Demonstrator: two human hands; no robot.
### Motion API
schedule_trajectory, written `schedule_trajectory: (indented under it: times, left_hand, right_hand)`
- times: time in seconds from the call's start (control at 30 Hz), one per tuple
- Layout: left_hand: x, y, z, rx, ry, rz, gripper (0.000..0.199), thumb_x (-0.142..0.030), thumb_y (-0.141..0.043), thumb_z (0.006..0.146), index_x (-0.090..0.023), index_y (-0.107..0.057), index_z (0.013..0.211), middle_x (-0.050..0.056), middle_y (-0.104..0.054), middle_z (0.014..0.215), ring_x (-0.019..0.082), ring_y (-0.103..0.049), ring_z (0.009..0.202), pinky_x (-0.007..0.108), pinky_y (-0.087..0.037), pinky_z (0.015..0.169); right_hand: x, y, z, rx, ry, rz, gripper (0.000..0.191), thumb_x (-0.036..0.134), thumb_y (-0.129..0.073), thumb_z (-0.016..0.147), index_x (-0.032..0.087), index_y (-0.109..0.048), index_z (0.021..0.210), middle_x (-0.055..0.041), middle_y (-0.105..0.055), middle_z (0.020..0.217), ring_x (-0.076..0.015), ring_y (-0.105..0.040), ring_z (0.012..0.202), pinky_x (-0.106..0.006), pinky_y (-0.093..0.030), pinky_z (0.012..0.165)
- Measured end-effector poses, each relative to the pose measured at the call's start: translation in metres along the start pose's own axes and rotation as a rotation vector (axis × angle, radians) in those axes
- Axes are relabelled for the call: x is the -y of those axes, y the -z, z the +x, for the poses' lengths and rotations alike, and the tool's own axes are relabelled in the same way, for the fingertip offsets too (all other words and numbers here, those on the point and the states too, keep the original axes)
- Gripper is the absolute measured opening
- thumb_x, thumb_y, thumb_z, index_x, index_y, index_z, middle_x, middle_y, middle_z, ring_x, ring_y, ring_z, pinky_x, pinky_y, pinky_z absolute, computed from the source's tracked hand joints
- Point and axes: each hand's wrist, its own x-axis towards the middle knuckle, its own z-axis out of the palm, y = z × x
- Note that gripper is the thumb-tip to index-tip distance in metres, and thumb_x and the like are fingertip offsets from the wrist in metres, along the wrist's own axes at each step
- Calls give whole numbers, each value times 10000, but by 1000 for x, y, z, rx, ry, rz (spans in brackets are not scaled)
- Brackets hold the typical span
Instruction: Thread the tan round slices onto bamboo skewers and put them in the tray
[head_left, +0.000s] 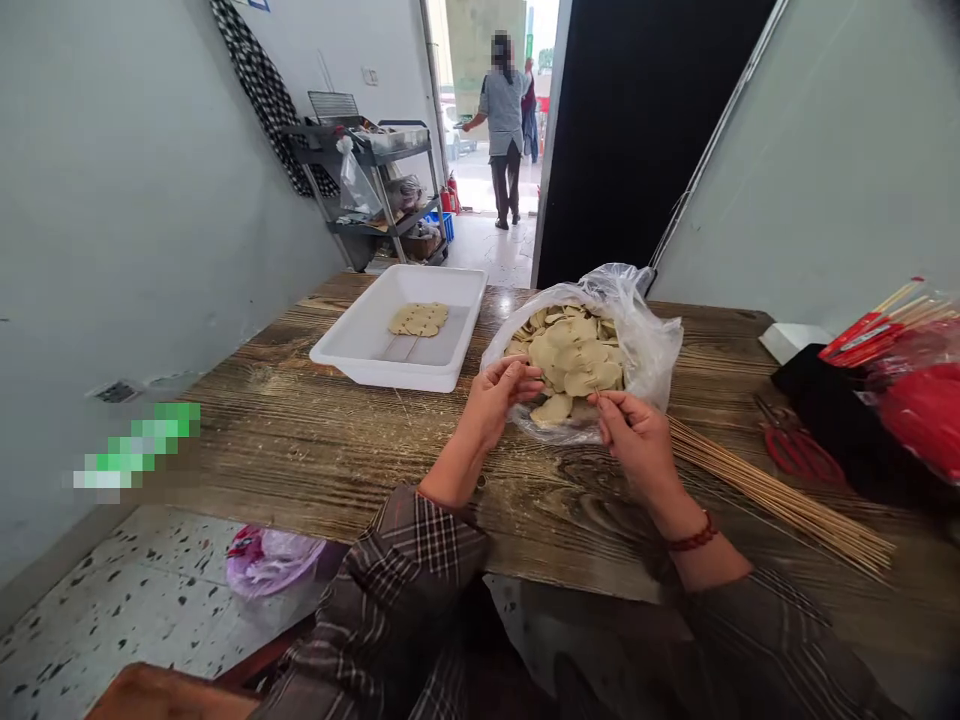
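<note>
Flat, roundish beige slices (pixel 547 410) fill a clear plastic bag (pixel 649 350) on the table. Above the pile, a cluster of overlapping slices (pixel 576 355) lies between my two hands. My right hand (pixel 637 440) pinches the end of a thin wooden skewer (pixel 597 394) at the cluster's lower right edge. My left hand (pixel 499 395) is closed at the cluster's left edge, fingertips together; what lies between them is hidden. In a white plastic tray (pixel 382 375) to the left, several skewered slices (pixel 418 319) lie flat, with their sticks pointing towards me.
A bundle of wooden skewers (pixel 780 495) lies to the right on the wooden table (pixel 337 440). Beyond it are red-handled scissors (pixel 802 455), a black cloth (pixel 840 420) and red packaging (pixel 922 410). A cart (pixel 375 150) stands near the doorway, where a person (pixel 504 120) is seen from behind.
</note>
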Motion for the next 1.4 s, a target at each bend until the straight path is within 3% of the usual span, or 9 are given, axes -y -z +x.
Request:
schedule_trajectory:
  times: [0.1, 0.27, 0.4, 0.57, 0.87, 1.03, 1.4]
  left_hand:
    - [4, 0, 1, -4, -123, 425, 268, -375, -634, 823, -143, -662, 953, 57, -701, 816, 135, -634, 675, 276, -504, 671]
    - [10, -5, -6, 101, -369, 1305, 198, -311, -555, 878, -175, -700, 888, 85, -680, 904, 208, -617, 873, 353, -482, 818]
    - [12, -11, -12, 206, -388, 1656, 249, -373, -604, 854, -161, -709, 934, 143, -650, 977, 290, -583, 1005, 414, -460, 876]
    - [19, -14, -13, 234, -363, 1691, 307, -409, -653, 810, -139, -694, 948, 176, -632, 996, 346, -555, 1036, 449, -444, 874]
    - [28, -13, -5, 235, -331, 1487, 365, -202, -655, 762, -153, -605, 1120, 122, -643, 1085, 292, -552, 1043, 412, -427, 906]
    - [27, -14, -5, 253, -390, 1515, 452, -177, -618, 771, -180, -579, 1221, 112, -626, 1125, 295, -531, 1100, 421, -418, 936]
    - [22, -15, -10, 349, -492, 1540, 372, -156, -506, 846, -182, -586, 1208, 109, -646, 1112, 286, -534, 1068, 416, -428, 916]
  right_hand:
    - [2, 5, 5, -66, -10, 70, 323, 448, -600, 870, 145, -686, 947, 59, -457, 503, -83, -377, 439, -196, -274, 380]
    - [4, 5, 8, -84, -10, 107, 335, 463, -609, 861, 143, -688, 926, 61, -454, 487, -79, -364, 419, -198, -280, 372]
    - [6, 3, 7, -79, -6, 65, 343, 474, -604, 855, 146, -686, 915, 59, -458, 486, -84, -376, 417, -204, -280, 372]
    - [7, -1, 5, -32, 0, 18, 336, 469, -575, 867, 153, -679, 912, 66, -448, 479, -80, -356, 399, -211, -272, 375]
    - [2, 0, 7, -39, -3, 42, 325, 449, -579, 872, 144, -675, 932, 69, -448, 485, -74, -351, 402, -204, -265, 378]
    - [-3, 0, 7, -34, 7, 14, 328, 451, -573, 876, 145, -677, 933, 68, -454, 491, -75, -362, 405, -200, -278, 380]
    - [-4, 0, 8, -26, -13, -43, 346, 471, -574, 866, 150, -689, 927, 65, -471, 481, -77, -365, 391, -204, -285, 376]
